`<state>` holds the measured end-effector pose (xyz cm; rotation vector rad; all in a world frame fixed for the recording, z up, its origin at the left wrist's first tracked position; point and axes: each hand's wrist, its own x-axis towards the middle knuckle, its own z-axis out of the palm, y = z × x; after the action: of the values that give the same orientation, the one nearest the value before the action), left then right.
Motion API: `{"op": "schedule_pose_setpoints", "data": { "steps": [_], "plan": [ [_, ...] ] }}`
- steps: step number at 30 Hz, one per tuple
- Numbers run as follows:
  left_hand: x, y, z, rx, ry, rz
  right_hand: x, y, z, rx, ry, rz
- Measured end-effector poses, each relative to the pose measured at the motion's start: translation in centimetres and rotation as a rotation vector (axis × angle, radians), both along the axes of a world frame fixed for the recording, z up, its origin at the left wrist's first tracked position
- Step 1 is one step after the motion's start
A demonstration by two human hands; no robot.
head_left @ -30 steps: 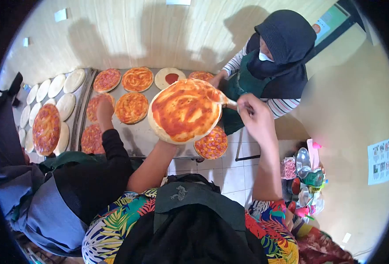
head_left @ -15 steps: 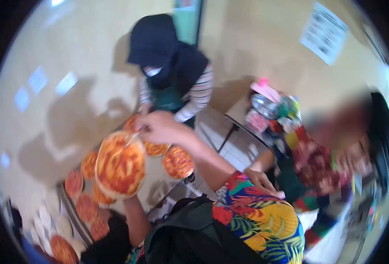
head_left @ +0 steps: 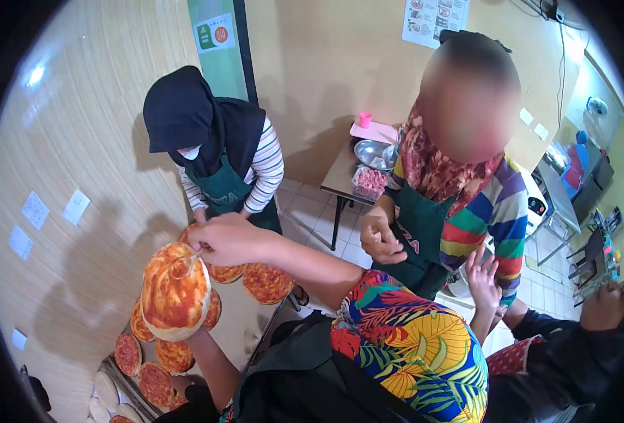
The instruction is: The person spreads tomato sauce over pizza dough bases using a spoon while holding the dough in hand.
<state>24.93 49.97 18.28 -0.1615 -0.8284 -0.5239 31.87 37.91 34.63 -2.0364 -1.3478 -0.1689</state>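
A round pizza base smeared with red sauce is held up and tilted in front of me. My left hand supports it from below, its fingers mostly hidden behind the dough. My right hand is closed in a pinch around the thin handle of a spoon, whose bowl rests against the sauce near the upper right of the base. Below and around it, topped pizzas lie on the table, among them one with chunky topping and one with red sauce.
A co-worker in a striped top and apron works across the table. Another person stands at my right, with one more at far right. Plain dough rounds lie lower left. A side table bears a metal bowl.
My view has swung and steadied, so the scene sits differently in frame. The spoon remains in my right hand at the base; the person at right now faces this way with hands raised.
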Motion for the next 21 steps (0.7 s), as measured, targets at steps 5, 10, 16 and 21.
{"op": "schedule_pose_setpoints", "data": {
  "steps": [5,10,16,21],
  "plan": [
    [-1.3,-1.0,-0.4,0.013,-0.056,-0.011,-2.3,-1.9,-0.1,0.015,0.013,0.074],
    [-1.7,-2.2,-0.3,0.019,-0.049,-0.004,-1.5,-0.4,-1.4,-0.063,-0.017,0.054],
    [-10.5,1.4,-5.7,0.067,-0.094,0.027,-3.7,-1.3,-2.3,0.005,0.057,0.097],
    [-15.6,4.6,-9.1,0.114,-0.116,0.045,-3.8,-2.4,-2.1,0.057,0.048,0.089]
  ]
}}
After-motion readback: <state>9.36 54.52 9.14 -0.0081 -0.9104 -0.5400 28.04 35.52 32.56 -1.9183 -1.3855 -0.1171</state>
